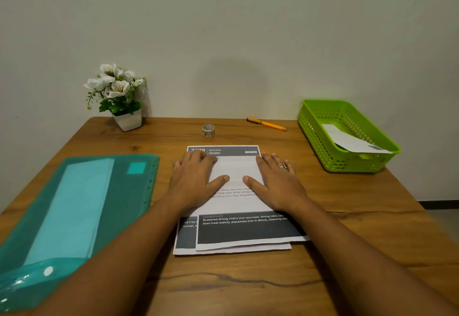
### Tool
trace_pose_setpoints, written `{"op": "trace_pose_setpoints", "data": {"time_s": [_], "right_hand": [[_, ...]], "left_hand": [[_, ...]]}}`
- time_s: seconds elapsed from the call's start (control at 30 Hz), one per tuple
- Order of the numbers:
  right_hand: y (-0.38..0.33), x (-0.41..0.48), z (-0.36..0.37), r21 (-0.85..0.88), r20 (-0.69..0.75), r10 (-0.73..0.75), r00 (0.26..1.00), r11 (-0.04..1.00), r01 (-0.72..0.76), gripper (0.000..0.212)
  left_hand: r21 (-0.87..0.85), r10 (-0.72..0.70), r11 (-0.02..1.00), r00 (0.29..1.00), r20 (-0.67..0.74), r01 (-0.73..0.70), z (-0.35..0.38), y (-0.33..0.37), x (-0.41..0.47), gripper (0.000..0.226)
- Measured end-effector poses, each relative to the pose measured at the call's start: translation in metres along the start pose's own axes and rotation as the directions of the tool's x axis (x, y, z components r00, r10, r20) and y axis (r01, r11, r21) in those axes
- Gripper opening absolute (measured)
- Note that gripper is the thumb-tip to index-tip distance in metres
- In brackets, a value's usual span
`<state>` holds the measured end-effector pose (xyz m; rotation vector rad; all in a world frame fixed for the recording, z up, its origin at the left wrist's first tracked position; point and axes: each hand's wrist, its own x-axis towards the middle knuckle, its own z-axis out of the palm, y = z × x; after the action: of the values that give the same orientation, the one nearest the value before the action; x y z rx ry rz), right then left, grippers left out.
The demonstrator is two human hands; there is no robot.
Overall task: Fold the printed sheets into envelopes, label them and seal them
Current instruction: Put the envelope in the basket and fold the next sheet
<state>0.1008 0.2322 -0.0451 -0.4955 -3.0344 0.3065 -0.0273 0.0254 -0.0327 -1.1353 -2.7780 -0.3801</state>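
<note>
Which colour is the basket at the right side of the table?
Bright green basket, seen in the head view.

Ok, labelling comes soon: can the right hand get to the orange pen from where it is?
Probably yes: the right hand lies flat on the sheet, and only bare table separates it from the pen.

On the table (347, 241), sheets (248, 231) lie centre, folder (74, 204) left, basket (315, 136) right, tape (208, 130), pen (266, 123), plant (116, 94) behind.

Two bare forearms (119, 253) extend forward from the lower corners, converging. The left hand (192, 181) and right hand (278, 182) lie flat, palms down, side by side, fingers (191, 158) straight and pointing away. The thumbs (219, 180) angle inward toward each other (tips close, not touching).
</note>
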Motion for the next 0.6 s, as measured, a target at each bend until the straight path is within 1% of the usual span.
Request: {"op": "trace_pose_setpoints", "data": {"time_s": [0.07, 0.17, 0.23, 0.37, 0.5, 0.6], "right_hand": [[-0.001, 0.000, -0.001, 0.005, -0.005, 0.001, 1.000, 1.000, -0.001, 0.084], [-0.001, -0.001, -0.002, 0.014, -0.008, 0.001, 1.000, 1.000, 0.000, 0.084], [-0.001, -0.002, -0.003, 0.027, -0.017, 0.004, 1.000, 1.000, -0.003, 0.084], [-0.001, -0.004, -0.002, 0.063, -0.052, 0.007, 0.999, 0.998, -0.004, 0.081], [-0.002, -0.008, -0.005, 0.116, -0.135, 0.011, 0.991, 0.993, 0.005, 0.075], [-0.003, -0.011, -0.006, 0.155, -0.189, 0.000, 0.982, 0.988, 0.029, 0.069]], "left_hand": [[-0.003, -0.047, 0.999, 0.993, 0.107, 0.047, -0.008, -0.001, 0.011, 0.072], [0.025, -0.088, 0.996, 0.954, 0.286, 0.085, -0.027, 0.003, 0.030, 0.076], [0.038, -0.096, 0.995, 0.932, 0.351, 0.088, -0.036, 0.011, 0.038, 0.073], [0.027, -0.068, 0.998, 0.925, 0.375, 0.063, -0.039, 0.021, 0.040, 0.070], [-0.066, -0.009, 0.997, 0.936, 0.351, 0.034, -0.037, 0.019, 0.035, 0.067], [-0.140, 0.006, 0.989, 0.934, 0.356, 0.047, -0.045, 0.015, 0.032, 0.058]]}}
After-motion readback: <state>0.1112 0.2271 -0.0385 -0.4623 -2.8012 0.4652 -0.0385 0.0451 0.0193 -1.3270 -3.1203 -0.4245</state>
